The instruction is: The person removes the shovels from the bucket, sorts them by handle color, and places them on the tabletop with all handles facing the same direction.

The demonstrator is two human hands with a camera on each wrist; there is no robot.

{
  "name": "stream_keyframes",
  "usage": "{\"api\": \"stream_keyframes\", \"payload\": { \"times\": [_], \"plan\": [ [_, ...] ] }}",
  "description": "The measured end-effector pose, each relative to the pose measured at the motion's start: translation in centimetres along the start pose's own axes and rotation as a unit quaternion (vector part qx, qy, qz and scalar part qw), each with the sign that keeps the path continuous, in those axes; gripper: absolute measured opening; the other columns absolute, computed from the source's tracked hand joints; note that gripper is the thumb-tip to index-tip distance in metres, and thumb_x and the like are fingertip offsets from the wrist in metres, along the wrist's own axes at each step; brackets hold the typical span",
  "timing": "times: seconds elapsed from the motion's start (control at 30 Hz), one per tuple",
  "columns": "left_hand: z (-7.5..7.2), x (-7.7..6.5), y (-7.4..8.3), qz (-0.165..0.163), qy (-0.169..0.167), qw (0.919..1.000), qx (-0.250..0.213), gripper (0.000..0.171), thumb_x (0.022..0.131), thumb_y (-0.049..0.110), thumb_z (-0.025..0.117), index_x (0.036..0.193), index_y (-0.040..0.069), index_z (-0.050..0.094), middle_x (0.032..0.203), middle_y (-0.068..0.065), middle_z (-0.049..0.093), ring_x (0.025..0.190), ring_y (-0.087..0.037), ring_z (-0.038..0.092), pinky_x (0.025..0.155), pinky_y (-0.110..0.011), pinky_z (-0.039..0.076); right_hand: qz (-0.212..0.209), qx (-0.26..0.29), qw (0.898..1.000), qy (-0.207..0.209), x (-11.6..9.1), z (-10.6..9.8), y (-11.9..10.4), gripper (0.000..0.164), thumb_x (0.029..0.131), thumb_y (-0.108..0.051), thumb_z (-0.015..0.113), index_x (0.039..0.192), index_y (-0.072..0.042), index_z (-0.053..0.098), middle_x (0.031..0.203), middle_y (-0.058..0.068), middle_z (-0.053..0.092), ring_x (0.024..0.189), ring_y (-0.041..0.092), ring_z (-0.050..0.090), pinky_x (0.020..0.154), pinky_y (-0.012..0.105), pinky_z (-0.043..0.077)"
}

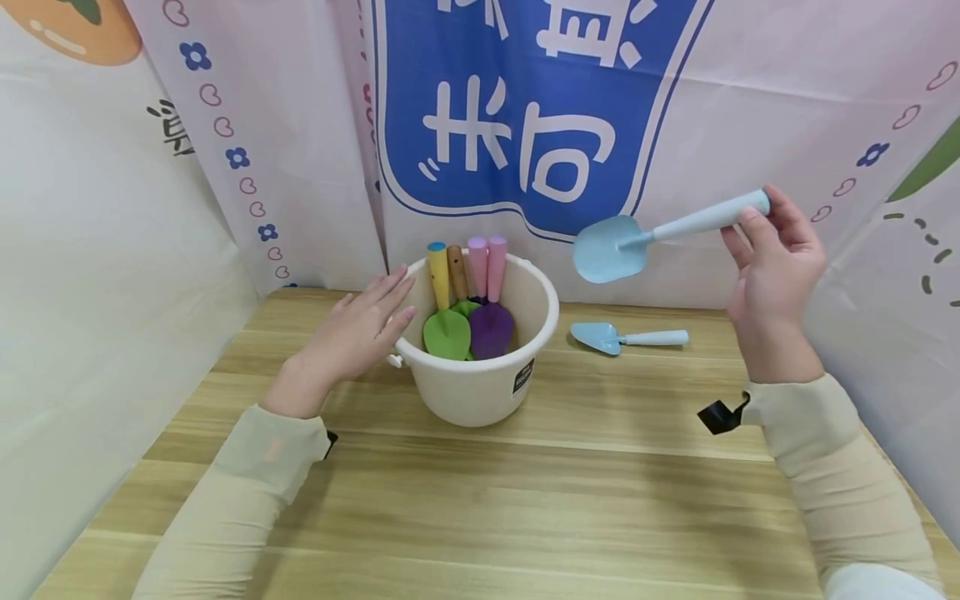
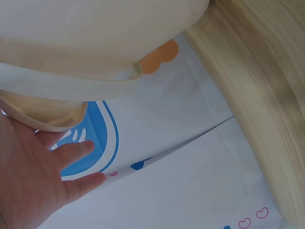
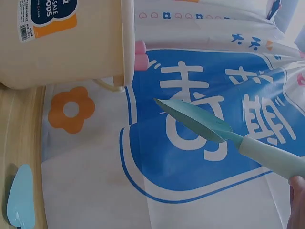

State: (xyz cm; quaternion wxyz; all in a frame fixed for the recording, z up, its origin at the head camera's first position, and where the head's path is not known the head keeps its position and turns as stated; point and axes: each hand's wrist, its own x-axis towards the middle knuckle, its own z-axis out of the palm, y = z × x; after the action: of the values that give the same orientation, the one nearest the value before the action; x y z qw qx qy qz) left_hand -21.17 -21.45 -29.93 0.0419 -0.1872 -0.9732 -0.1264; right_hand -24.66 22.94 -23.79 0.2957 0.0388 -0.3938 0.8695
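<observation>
My right hand (image 1: pixel 780 267) pinches the handle end of a light blue garden trowel (image 1: pixel 611 250), held in the air to the right of a cream bucket (image 1: pixel 472 392) with its blade toward the bucket. My left hand (image 1: pixel 356 325) rests with extended fingers at the bucket's left rim. Inside the bucket stand several trowels, handles up: a green trowel (image 1: pixel 447 335) with a yellow handle, a purple trowel (image 1: pixel 491 331) with a pink handle, and others partly hidden behind them. A second light blue trowel (image 1: pixel 630 337) lies on the table, right of the bucket.
The wooden table (image 1: pixel 480 508) reaches back to a printed cloth (image 1: pixel 510 125) that hangs behind the bucket and along both sides. A black strap end (image 1: pixel 722 417) sticks out from the right sleeve.
</observation>
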Motion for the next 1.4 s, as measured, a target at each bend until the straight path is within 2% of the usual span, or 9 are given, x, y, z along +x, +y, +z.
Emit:
{"api": "stream_keyframes", "payload": {
  "times": [0.47,1.0,1.4],
  "plan": [
    [-0.1,0.0,0.0,-0.001,-0.005,1.0000,-0.001,0.064,0.112,0.048,0.021,0.165,0.012,0.020,0.171,-0.008,0.010,0.156,-0.036,0.007,0.120,-0.068,0.012,0.024,0.030,0.998,0.047,1.6,-3.4,-0.7,0.035,0.089,0.011,0.073,0.123,0.005,0.070,0.112,0.013,0.057,0.098,0.022,0.067,0.085,0.033,0.058],
    [0.0,0.0,-0.1,0.000,-0.001,1.0000,-0.004,0.065,0.112,0.048,0.021,0.165,0.011,0.020,0.171,-0.009,0.011,0.156,-0.037,0.008,0.119,-0.069,0.013,0.067,0.028,0.990,0.124,3.2,-8.3,-1.3,0.035,0.090,0.007,0.075,0.123,-0.002,0.071,0.122,0.007,0.059,0.113,0.019,0.067,0.085,0.027,0.058],
    [0.1,0.0,0.0,-0.002,0.000,1.0000,-0.005,0.064,0.112,0.048,0.021,0.165,0.011,0.019,0.171,-0.008,0.010,0.156,-0.036,0.007,0.119,-0.069,0.012,0.082,0.039,0.982,0.166,4.3,-11.8,-1.9,0.032,0.089,0.014,0.071,0.118,0.000,0.073,0.115,0.007,0.064,0.093,0.018,0.072,0.081,0.028,0.060]
  ]
}}
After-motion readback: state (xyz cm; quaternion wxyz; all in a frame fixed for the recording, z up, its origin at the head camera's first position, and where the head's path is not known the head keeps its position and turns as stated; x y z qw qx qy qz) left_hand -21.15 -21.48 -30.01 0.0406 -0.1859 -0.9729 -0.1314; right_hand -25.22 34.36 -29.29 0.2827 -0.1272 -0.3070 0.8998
